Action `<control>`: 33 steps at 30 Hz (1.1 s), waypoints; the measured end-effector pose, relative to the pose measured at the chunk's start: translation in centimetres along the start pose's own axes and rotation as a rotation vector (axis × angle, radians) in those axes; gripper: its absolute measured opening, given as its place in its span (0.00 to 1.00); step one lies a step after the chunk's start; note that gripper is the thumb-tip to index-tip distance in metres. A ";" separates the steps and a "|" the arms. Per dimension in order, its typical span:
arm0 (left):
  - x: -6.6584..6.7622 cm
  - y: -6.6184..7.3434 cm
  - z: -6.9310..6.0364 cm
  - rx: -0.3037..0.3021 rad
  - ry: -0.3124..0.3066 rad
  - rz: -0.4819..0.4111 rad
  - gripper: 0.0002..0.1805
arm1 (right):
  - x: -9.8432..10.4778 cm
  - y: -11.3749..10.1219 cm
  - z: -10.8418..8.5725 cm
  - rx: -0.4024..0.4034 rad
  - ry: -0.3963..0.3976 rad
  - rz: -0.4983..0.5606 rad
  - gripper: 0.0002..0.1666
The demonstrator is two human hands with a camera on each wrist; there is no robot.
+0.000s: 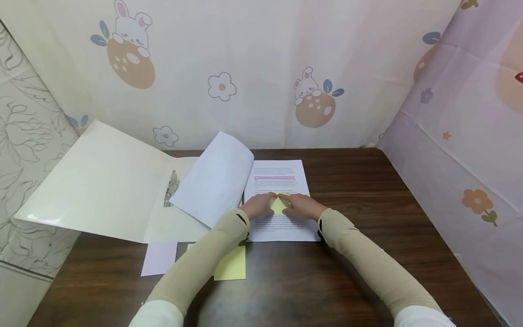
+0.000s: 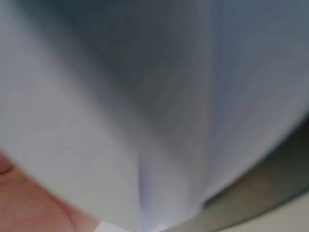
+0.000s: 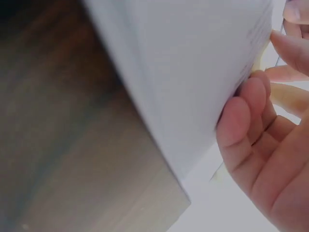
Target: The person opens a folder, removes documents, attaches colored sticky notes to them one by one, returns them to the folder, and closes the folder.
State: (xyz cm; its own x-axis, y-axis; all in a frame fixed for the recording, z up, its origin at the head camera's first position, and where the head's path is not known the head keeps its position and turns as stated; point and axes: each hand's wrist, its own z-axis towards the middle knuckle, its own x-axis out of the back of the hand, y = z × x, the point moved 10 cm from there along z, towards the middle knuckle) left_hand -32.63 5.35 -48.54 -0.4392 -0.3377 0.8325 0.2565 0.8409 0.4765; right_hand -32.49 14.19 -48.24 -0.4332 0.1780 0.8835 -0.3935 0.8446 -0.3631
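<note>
A yellow sticky note (image 1: 279, 206) lies on the printed page (image 1: 282, 229) of a paper stack, below lines marked in pink. My left hand (image 1: 259, 205) touches the note's left side, its index finger reaching the top edge. From the right, my right hand (image 1: 304, 206) meets it with an extended index finger at the same edge. In the right wrist view the right hand (image 3: 270, 154) has its other fingers bent, tips against the paper. A raised white sheet (image 1: 216, 181) curves over to the left and fills most of the left wrist view.
An open white binder (image 1: 102, 181) with a metal clip (image 1: 171, 188) stands left, its cover tilted up. Nearer me lie a lilac paper (image 1: 160, 259) and a yellow sticky pad (image 1: 232, 264), partly behind my left sleeve. Patterned curtains (image 1: 253, 54) border the dark wooden table (image 1: 367, 181).
</note>
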 end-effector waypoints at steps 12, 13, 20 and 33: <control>-0.5 -0.2 0.3 0.001 -0.052 0.059 0.37 | -0.7 -0.2 0.7 -0.020 -0.010 -0.075 0.39; -0.5 -0.2 0.3 0.004 -0.055 0.054 0.38 | -0.7 -0.1 0.7 -0.024 -0.013 -0.062 0.40; -0.7 -0.1 0.2 0.023 -0.071 0.074 0.41 | 0.1 0.3 0.5 -0.065 0.031 -0.038 0.33; -0.9 -0.2 0.6 -0.004 -0.053 0.075 0.40 | -0.6 -0.6 0.0 -0.021 -0.062 -0.057 0.36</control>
State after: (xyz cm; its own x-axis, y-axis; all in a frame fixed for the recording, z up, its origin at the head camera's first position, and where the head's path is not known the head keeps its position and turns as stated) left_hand -32.77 5.72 -49.60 -0.4640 -0.2508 0.8496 0.2936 0.8613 0.4146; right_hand -31.98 13.54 -48.57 -0.4606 0.0982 0.8822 -0.4019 0.8631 -0.3059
